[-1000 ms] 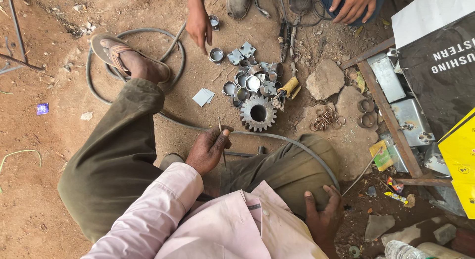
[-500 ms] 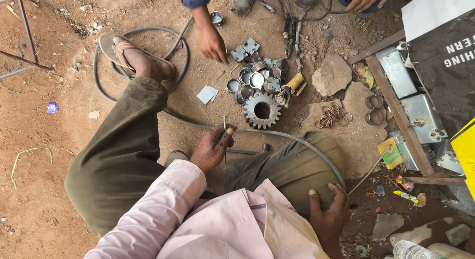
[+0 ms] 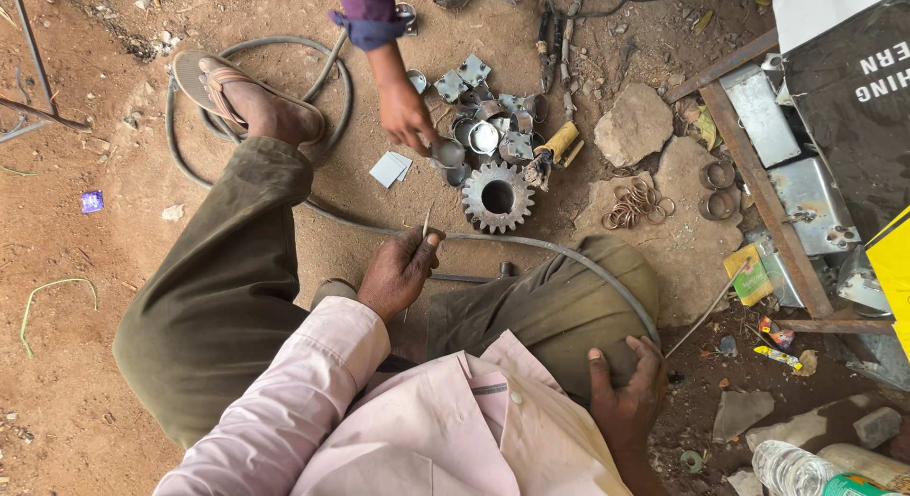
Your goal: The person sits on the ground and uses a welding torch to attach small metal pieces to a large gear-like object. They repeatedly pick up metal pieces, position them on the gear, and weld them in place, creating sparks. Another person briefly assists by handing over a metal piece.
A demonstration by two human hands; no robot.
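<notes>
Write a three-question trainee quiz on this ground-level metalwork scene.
1. True or false: the left hand pinches a thin rod.
2. Where does the right hand rest? A) on the knee B) on the gear C) on the stone
3. Whose hand reaches into the pile of small metal parts?

Key: 1 true. 2 A. 3 Another person's hand, coming from the top of the view.
</notes>
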